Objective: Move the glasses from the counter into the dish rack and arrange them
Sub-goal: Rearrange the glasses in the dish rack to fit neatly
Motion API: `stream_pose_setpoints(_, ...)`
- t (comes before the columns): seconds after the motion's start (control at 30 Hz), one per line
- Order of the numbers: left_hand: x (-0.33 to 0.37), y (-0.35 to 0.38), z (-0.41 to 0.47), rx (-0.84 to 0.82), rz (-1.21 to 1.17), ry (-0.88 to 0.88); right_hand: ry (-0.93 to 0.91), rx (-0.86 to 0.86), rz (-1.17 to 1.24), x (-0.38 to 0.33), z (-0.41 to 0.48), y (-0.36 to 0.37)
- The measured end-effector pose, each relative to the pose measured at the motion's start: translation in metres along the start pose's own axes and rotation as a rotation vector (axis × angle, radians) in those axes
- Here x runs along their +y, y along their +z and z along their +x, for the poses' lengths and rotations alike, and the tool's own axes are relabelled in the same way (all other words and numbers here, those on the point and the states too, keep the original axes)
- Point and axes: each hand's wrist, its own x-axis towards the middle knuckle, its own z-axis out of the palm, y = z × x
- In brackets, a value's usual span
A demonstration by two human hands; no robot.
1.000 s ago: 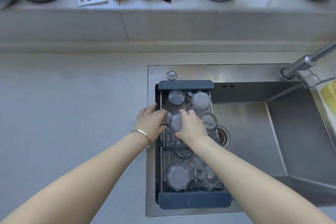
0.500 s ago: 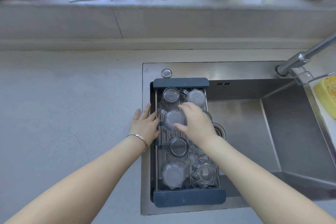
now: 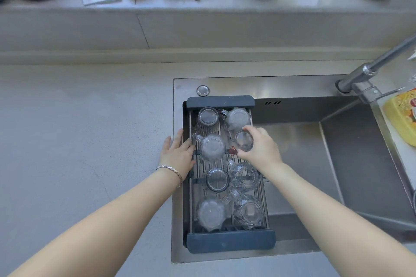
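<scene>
A dark grey dish rack spans the left end of the sink and holds several clear glasses, upside down in two rows. My right hand grips a small glass with red print in the right row, second from the back. Just left of it stands a frosted fluted glass with a handle. My left hand lies flat with fingers apart on the rack's left rail and the sink rim, holding nothing.
The steel sink basin opens to the right of the rack, with the tap at the back right and a yellow packet on the right rim. The grey counter stretches left. Pots, cloths and a bottle line the back ledge.
My right hand let go of the frosted glass in the left row and moved right onto the small printed glass. My left hand slid slightly down the rack's left rail.
</scene>
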Motion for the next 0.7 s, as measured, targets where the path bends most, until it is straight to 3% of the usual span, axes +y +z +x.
stream_pose_setpoints(0.2, 0.000, 0.000, -0.001, -0.007, -0.004, -0.001, -0.240, -0.178, -0.258, 0.006, 0.009, -0.018)
stream_pose_setpoints(0.37, 0.002, 0.000, -0.002, -0.021, 0.013, -0.015, -0.326, -0.249, -0.318, 0.009, 0.013, -0.019)
stream_pose_setpoints(0.47, 0.005, -0.004, -0.007, -0.004, -0.015, -0.011, -0.332, -0.214, -0.311, 0.011, 0.013, -0.013)
stream_pose_setpoints(0.6, 0.019, -0.014, -0.023, 0.215, -0.266, 0.064, -0.227, -0.057, -0.164, 0.012, -0.007, -0.013)
stream_pose_setpoints(0.7, 0.034, -0.019, -0.038, 0.125, -0.489, 0.196, -0.079, 0.061, -0.019, 0.015, -0.035, -0.011)
